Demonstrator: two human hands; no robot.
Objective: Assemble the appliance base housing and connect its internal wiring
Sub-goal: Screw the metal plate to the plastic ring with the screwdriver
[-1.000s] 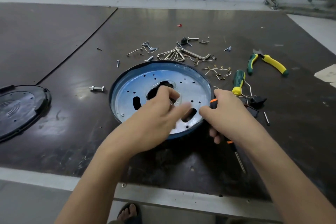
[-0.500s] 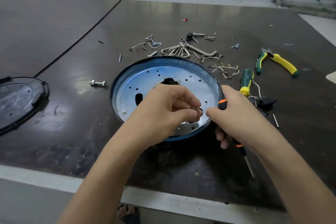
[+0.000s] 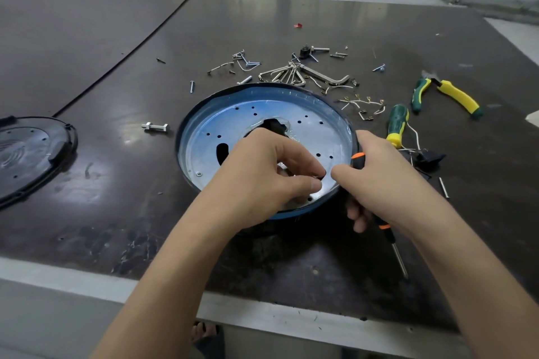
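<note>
A round metal base plate (image 3: 309, 128) with a dark blue rim, several small holes and a dark centre opening lies on the dark table. My left hand (image 3: 271, 175) hovers over its near half, thumb and fingers pinching something small that I cannot make out. My right hand (image 3: 379, 183) is at the plate's right rim, curled round an orange-and-black screwdriver (image 3: 390, 245) whose shaft points toward the table's near edge. Loose screws and wire terminals (image 3: 361, 106) lie beyond the plate.
A black round cover (image 3: 26, 154) lies at the far left. A bolt (image 3: 155, 127) sits left of the plate. Hex keys (image 3: 294, 73), a green-yellow screwdriver (image 3: 397, 124), green-yellow pliers (image 3: 446, 93) and a small black wired part (image 3: 428, 158) lie behind and right.
My left hand has drawn back from the plate's centre opening to its near right side and closed into a pinch. My right hand stays on the screwdriver at the rim.
</note>
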